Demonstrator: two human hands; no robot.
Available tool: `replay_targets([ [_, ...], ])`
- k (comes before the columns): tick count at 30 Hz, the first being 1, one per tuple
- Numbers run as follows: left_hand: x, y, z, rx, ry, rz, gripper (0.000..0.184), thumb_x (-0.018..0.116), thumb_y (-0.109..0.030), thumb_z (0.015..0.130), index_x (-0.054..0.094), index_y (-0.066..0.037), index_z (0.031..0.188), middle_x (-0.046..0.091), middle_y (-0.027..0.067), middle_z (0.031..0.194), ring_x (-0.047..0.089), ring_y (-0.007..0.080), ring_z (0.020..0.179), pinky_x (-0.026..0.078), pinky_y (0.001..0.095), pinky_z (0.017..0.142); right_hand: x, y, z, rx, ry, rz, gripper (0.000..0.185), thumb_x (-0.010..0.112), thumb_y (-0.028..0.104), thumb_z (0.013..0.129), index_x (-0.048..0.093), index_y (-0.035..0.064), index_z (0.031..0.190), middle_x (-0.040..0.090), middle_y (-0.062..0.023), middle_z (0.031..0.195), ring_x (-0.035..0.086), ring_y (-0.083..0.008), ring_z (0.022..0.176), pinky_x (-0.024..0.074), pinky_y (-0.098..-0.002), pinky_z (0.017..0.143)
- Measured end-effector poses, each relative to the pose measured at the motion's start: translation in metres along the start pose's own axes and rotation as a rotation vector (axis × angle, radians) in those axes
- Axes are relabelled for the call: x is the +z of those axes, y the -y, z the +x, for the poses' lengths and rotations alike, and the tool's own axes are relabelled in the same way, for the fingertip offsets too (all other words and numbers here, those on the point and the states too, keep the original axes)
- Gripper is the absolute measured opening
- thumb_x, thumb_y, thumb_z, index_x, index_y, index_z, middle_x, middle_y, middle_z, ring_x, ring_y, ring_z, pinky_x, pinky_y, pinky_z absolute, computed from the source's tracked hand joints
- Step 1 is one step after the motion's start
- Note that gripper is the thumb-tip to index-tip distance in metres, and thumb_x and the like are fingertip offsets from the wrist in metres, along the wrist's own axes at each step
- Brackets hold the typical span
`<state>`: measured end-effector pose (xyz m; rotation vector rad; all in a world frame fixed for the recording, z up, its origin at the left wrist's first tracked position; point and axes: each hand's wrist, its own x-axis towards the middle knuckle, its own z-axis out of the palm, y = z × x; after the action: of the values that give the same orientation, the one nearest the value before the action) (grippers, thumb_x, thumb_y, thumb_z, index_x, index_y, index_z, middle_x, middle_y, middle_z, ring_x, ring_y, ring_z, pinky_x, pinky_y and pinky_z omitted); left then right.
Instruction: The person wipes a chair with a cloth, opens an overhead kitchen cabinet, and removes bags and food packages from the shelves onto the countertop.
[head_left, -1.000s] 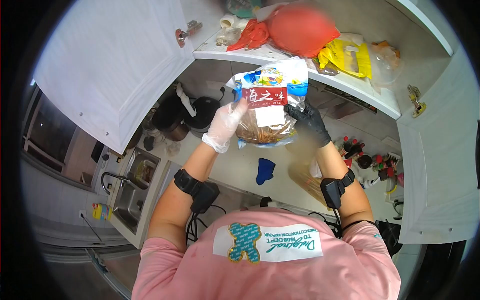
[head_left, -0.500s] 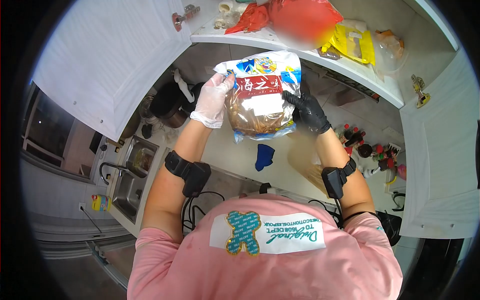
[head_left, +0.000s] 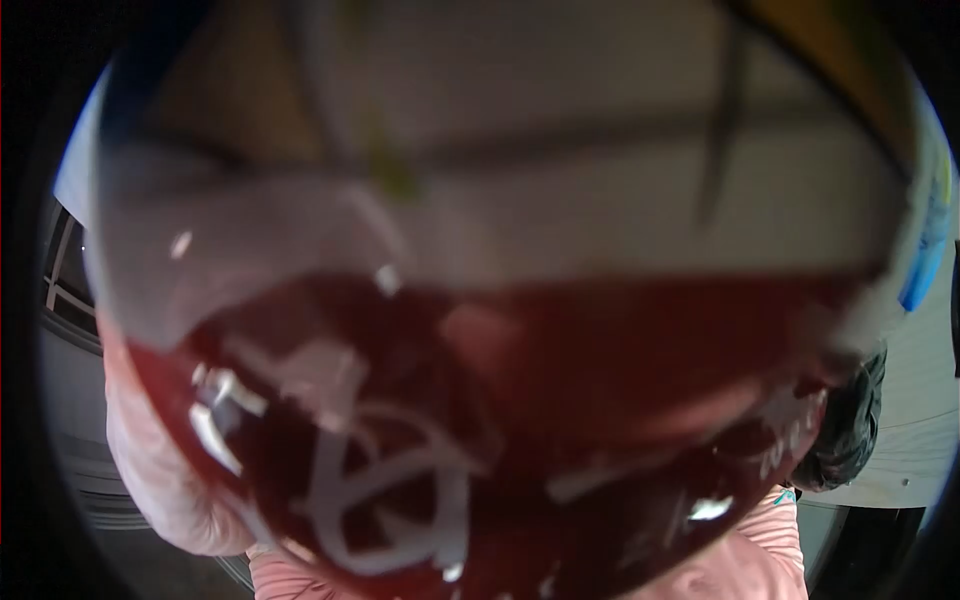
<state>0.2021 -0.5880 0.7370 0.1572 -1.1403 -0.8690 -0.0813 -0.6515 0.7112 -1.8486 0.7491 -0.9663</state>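
Observation:
A plastic food bag (head_left: 620,360) with a dark red printed label fills nearly all of the head view, very close and blurred. White lettering and shiny reflections lie on its lower part, and a blue patch shows at its right edge. My left hand (head_left: 160,470), in a thin whitish glove, holds the bag at the lower left. My right hand (head_left: 850,430), in a black glove, is at the bag's right side. The fingers of both hands are mostly hidden behind the bag.
The bag blocks most of the kitchen. A dark window (head_left: 68,265) shows at the far left. A pale cabinet door (head_left: 925,420) stands at the far right. Parts of my pink shirt (head_left: 740,560) show at the bottom.
Both hands have brought the bag up from over the counter to right before the camera. It now hides the cupboard shelf, the sink and the counter.

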Motion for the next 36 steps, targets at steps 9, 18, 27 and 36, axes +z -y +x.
replay_targets([
  [9,-0.021,0.0,0.004,0.095,-0.307,0.182,0.036,0.052,-0.013,0.081,0.047,0.009,0.108,0.056,0.014,0.1,0.054,0.0199,0.095,0.039,0.0313,0.087,0.004,0.012,0.015,-0.004,0.248,-0.064,0.033,0.061,0.018,0.078,0.053,-0.0007,0.104,0.061,-0.0073,0.091,0.055,-0.0101,0.075,0.0438,-0.0236,0.066],
  [18,-0.148,0.164,-0.034,-1.122,0.16,0.664,0.028,0.059,-0.018,0.079,0.055,-0.001,0.102,0.058,-0.0008,0.085,0.051,0.0072,0.072,0.041,0.0221,0.064,0.062,-0.16,0.03,0.28,-0.014,0.108,0.034,0.057,0.025,0.079,0.055,-0.0001,0.101,0.061,-0.0142,0.08,0.056,-0.021,0.077,0.0446,-0.0313,0.072],
  [27,-0.251,0.184,-0.147,-1.574,0.055,0.752,0.022,0.057,-0.026,0.082,0.057,-0.008,0.095,0.062,0.0027,0.082,0.06,0.0099,0.069,0.044,0.0206,0.055,0.008,-0.405,-0.154,0.963,-0.429,-0.419,0.045,0.051,0.044,0.075,0.059,0.0045,0.094,0.059,-0.0211,0.088,0.056,-0.0351,0.083,0.0434,-0.0414,0.073],
  [36,-0.246,0.173,-0.161,-1.531,-0.145,0.753,0.018,0.057,-0.017,0.08,0.056,-0.007,0.094,0.063,0.0057,0.082,0.061,0.0134,0.068,0.047,0.023,0.058,-0.126,-0.405,-0.21,0.744,-1.283,-0.632,0.043,0.041,0.039,0.083,0.06,0.0021,0.092,0.06,-0.0183,0.094,0.057,-0.0342,0.086,0.0437,-0.0412,0.075],
])
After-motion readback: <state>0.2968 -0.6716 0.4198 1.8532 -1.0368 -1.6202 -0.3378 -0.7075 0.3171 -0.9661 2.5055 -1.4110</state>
